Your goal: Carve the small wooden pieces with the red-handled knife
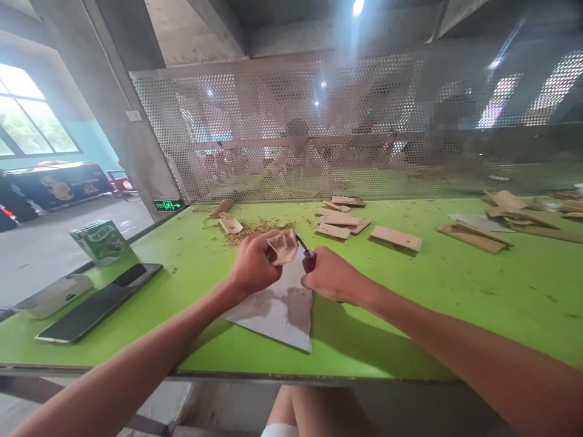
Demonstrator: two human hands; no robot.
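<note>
One pale wooden piece point(283, 246), pinched in left hand point(255, 264), seemingly for steadiness; one metal-tipped tool point(307, 252), gripped in right hand point(334, 276), angled towards it; white sheet point(282, 318) beneath left hand

The pale wooden piece point(283, 246) is broad and light tan, with an uneven face; it is held tilted in the left hand point(256, 264), above a white sheet point(285, 318). The carving tool point(308, 253), with a thin dark shaft, a shiny metal collar and a reddish-brown handle, slants up and leftward from the right hand point(334, 276), its tip beside the piece's right edge, contact unclear
</note>
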